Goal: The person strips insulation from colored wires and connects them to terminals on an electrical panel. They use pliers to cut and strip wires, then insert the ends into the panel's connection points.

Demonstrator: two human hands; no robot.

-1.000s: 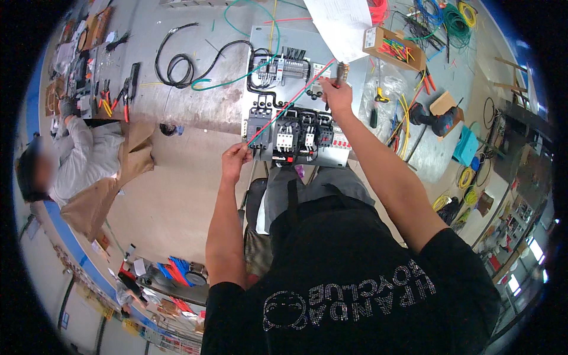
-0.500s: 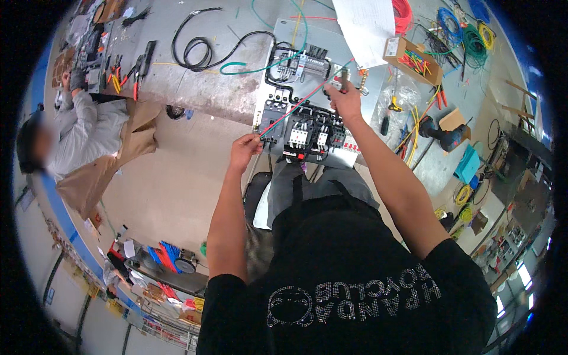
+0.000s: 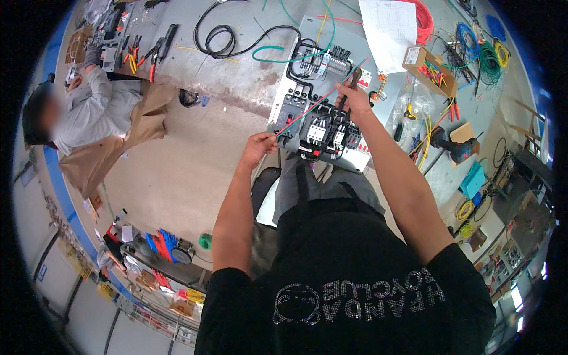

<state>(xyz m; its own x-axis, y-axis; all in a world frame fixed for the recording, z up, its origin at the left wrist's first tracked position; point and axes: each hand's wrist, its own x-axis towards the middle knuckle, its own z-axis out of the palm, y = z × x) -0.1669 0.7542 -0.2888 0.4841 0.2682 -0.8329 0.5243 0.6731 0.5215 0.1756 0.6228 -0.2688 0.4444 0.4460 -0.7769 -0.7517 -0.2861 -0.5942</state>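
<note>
- Head view: I am watching the left hand [image 3: 258, 146] pinching the lower end of two wires [image 3: 313, 106], one red and one green, which are running up slantwise across the panel [image 3: 378, 100].
- The right hand [image 3: 353, 102] is closing around a tool [image 3: 353, 80] at the wires' upper part, above the black contactors [image 3: 325, 133].
- The panel is lying on the floor [image 3: 189, 160] before the knees.
- Another person [image 3: 89, 118] is sitting at the left, well apart.
- A drill [image 3: 452, 148] is lying right of the panel.
</note>
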